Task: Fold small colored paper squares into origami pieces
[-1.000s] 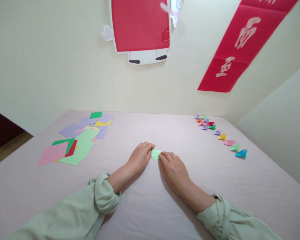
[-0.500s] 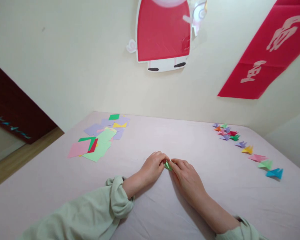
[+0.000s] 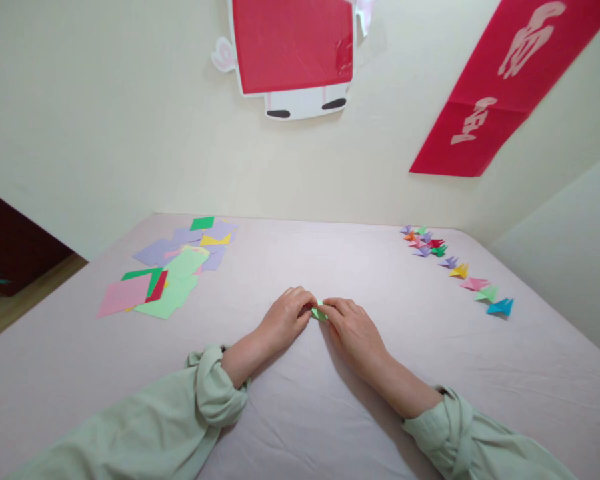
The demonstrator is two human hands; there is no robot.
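Fingertips of left hand [image 3: 285, 319] and right hand [image 3: 353, 330] meet, both pinched narrow on one small light-green folded paper piece [image 3: 319, 312]. It sits low at the centre of the pale pink cloth-covered surface [image 3: 300, 413]; contact with the cloth cannot be told. Loose flat coloured paper squares [image 3: 165, 277] lie at ten o'clock, well apart. Small folded coloured paper shapes [image 3: 455, 267] form a row at two o'clock.

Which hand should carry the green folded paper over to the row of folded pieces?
Right hand, likely: both pinch the small light-green folded paper, but the row of coloured folded paper pieces lies on its side; the left hand would cross.
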